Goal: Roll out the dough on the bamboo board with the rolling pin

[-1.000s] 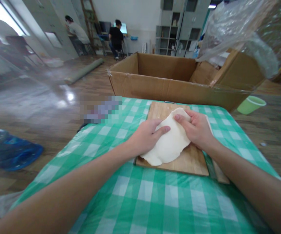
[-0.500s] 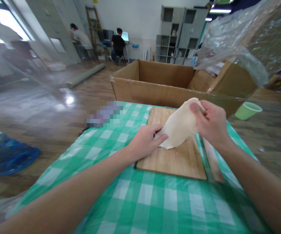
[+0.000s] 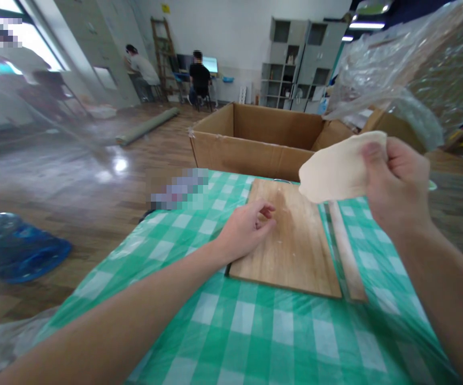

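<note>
My right hand (image 3: 400, 184) pinches one end of a flat, pale sheet of dough (image 3: 336, 168) between thumb and fingers. The sheet is held up in the air over the far right corner of a wooden cutting board (image 3: 295, 251). At the board's left side rests my left hand (image 3: 249, 227), fingers loosely curled with a gap between thumb and fingertips and nothing in them. Small white specks dot the board. Along its right side lies a long wooden stick (image 3: 347, 256), perhaps a rolling pin.
A green-and-white checked cloth (image 3: 215, 331) covers the table. Beyond its far edge stands a large open cardboard box (image 3: 251, 152), with plastic wrap (image 3: 384, 69) at right. A blue plastic bag (image 3: 18, 248) sits on the floor at left. Several people are farther back.
My left hand has let go of the dough sheet and stayed over the board. My right hand has lifted the sheet up and to the right, off the board.
</note>
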A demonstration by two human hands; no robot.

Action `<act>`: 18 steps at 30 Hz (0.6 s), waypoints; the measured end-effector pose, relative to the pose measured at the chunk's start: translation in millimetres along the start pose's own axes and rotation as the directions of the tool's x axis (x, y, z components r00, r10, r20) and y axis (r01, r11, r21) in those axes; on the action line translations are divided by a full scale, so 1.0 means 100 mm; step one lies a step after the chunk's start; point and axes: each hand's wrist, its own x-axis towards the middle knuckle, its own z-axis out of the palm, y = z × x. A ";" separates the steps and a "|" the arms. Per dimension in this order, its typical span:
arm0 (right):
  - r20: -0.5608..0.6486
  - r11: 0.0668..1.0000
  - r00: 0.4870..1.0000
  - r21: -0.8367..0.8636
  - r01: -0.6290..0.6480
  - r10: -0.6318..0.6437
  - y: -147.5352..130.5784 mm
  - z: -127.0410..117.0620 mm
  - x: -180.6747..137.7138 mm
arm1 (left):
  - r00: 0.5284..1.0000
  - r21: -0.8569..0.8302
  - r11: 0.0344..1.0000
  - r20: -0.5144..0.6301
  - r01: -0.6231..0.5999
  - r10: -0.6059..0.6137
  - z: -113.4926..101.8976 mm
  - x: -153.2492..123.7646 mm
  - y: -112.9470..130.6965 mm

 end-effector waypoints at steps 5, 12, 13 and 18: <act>0.427 0.983 0.891 0.153 0.097 -0.155 -0.26 0.30 -0.36 | 0.991 -0.126 0.989 -0.102 0.077 -0.090 -0.01 0.03 -0.05; 0.831 0.962 0.486 0.242 0.124 -0.272 -0.61 0.34 -0.67 | 0.976 0.030 0.999 -0.215 0.032 -0.025 -0.09 0.06 -0.08; 0.841 0.961 0.465 0.254 0.111 -0.276 -0.66 0.29 -0.64 | 0.987 0.089 0.996 -0.158 -0.009 0.023 -0.08 0.04 -0.07; 0.729 0.973 0.651 0.216 0.076 -0.212 -0.47 0.34 -0.53 | 0.974 0.340 0.923 0.194 -0.179 0.117 0.04 -0.08 -0.01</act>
